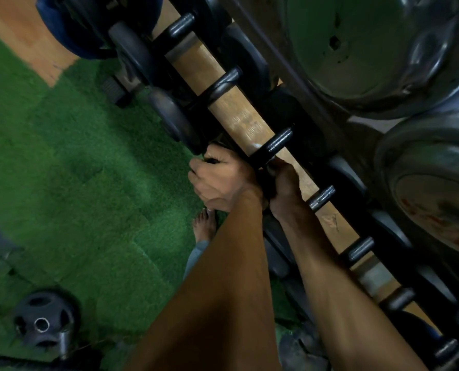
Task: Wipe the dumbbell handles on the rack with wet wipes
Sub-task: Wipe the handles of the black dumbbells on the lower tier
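The dumbbell handle (pixel 272 146) spans the rack (pixel 239 113) crosswise at its front rail, right hand (pixel 286 187) curled round its near end, left hand (pixel 220 178) fisted just beside, contents hidden.

A long black metal rack (pixel 252 159) is running diagonally from upper left to lower right, carrying a row of black dumbbells whose dark cylindrical handles (pixel 272 147) are bridging its two rails, with brown wooden flooring (pixel 239 113) showing through the gap between them. Beside the rack, green artificial turf (pixel 75 188) is covering the floor, and a black round weight plate with cut-out holes (pixel 43 321) is lying on it at lower left, next to a bare foot (pixel 204 223) that is standing on the turf
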The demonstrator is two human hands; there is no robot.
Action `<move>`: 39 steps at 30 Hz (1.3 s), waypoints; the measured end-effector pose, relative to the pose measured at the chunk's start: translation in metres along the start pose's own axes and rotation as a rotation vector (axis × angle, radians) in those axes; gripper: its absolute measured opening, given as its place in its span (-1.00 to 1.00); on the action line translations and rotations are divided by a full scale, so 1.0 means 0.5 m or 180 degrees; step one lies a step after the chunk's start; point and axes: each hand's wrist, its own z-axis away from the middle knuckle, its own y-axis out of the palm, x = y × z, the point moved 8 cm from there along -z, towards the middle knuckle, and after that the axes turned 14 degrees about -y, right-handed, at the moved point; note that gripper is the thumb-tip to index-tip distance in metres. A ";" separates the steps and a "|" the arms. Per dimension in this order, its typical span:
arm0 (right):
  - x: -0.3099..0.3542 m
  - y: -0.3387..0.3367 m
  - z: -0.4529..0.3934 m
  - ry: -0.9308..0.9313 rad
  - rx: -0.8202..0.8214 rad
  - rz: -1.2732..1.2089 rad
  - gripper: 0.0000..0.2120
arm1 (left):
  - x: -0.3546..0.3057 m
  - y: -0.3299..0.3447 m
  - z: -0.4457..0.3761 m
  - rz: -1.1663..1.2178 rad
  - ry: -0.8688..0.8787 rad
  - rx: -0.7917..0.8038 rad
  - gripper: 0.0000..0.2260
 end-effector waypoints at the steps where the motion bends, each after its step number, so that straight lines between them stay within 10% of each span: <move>1: -0.008 0.002 0.005 0.0094 0.0237 0.0107 -0.69 | -0.001 -0.001 0.000 0.0007 0.0000 -0.0003 -0.59; 16: 0.043 -0.028 0.013 -0.0548 0.1075 0.2370 -0.84 | -0.007 -0.010 0.002 0.0059 -0.0036 0.0168 -0.55; 26: 0.172 0.117 0.076 -0.1298 0.1424 0.1694 -0.96 | -0.020 0.003 -0.058 -0.0513 -0.0231 0.1054 -0.57; 39: 0.203 0.300 0.031 -0.1626 0.1312 0.1633 -0.86 | -0.185 0.012 -0.240 -0.0016 -0.0388 0.0910 -0.60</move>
